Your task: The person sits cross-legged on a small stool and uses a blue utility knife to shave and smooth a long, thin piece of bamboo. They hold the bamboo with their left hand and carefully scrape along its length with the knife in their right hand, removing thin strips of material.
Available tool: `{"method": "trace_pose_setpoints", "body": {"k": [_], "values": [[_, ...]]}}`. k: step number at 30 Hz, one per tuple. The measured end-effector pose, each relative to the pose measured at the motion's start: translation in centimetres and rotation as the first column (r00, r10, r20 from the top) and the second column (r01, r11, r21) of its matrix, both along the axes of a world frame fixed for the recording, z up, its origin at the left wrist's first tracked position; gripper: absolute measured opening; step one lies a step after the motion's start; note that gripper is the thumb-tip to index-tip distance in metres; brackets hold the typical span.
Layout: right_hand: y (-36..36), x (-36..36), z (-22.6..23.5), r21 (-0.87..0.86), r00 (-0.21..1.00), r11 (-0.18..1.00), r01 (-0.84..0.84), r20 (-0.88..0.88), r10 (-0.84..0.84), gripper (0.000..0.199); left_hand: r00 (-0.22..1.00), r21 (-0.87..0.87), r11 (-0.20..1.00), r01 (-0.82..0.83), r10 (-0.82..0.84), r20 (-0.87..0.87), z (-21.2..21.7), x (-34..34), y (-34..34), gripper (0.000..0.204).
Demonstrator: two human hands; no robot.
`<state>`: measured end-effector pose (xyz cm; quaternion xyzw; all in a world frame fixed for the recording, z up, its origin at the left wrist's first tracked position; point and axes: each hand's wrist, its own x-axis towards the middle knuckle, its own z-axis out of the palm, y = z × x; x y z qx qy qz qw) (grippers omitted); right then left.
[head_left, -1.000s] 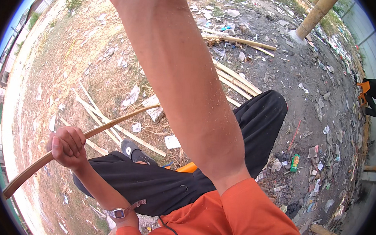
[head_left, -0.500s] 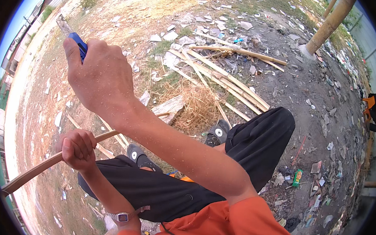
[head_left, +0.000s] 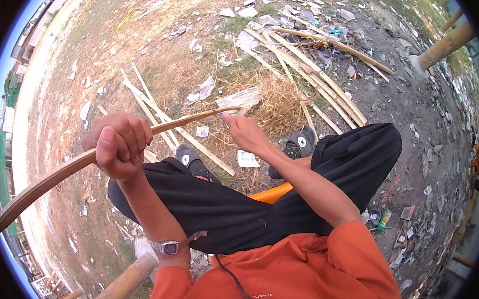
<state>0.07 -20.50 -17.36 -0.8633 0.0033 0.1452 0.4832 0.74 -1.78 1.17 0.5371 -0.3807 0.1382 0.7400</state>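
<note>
My left hand (head_left: 122,145) is closed around a long, slightly bent bamboo strip (head_left: 45,183), which runs from the lower left up past my left knee. My right hand (head_left: 246,134) is closed by the strip's thin far end, its fingers against or just beside it. A speck of blue from the knife handle (head_left: 222,113) shows at those fingers; the blade cannot be made out. Below the far end lie a rough pale wood block (head_left: 240,98) and a heap of curly shavings (head_left: 280,105).
A pile of split bamboo strips (head_left: 315,80) lies ahead to the right, with more strips (head_left: 159,114) ahead of my left foot. Broken tile pieces and litter cover the ground. A thick bamboo post (head_left: 447,46) stands at the far right. Something orange (head_left: 272,193) shows beneath my legs.
My right hand has come down from the raised upper left to the strip's far end, bringing the blue-handled knife along. My left hand still grips the strip, and the view has shifted.
</note>
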Motion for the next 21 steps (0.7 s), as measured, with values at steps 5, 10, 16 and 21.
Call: {"method": "trace_pose_setpoints", "body": {"k": [5,10,16,21], "values": [[0.6,0.0,-2.4,0.02,0.994,0.995,0.102,0.029,-0.103,0.063,0.998,0.021,0.999,0.043,-0.044,0.041,-0.1,0.1,0.0,0.045],[1.4,-0.4,-3.3,0.077,0.98,0.986,0.148,0.124,-0.157,0.064,0.996,0.028,0.997,0.067,-0.069,0.06,-0.1,0.3,-0.1,0.044],[-0.3,-0.3,-6.5,0.061,0.974,0.972,0.225,-0.032,-0.224,0.055,0.991,0.018,0.994,0.11,-0.111,0.074,0.2,0.9,-0.4,0.041],[0.5,-0.4,-6.5,0.115,0.984,0.977,0.177,0.0,-0.178,0.064,0.992,0.067,0.993,0.098,-0.104,0.078,0.3,0.6,-1.4,0.042]]}}
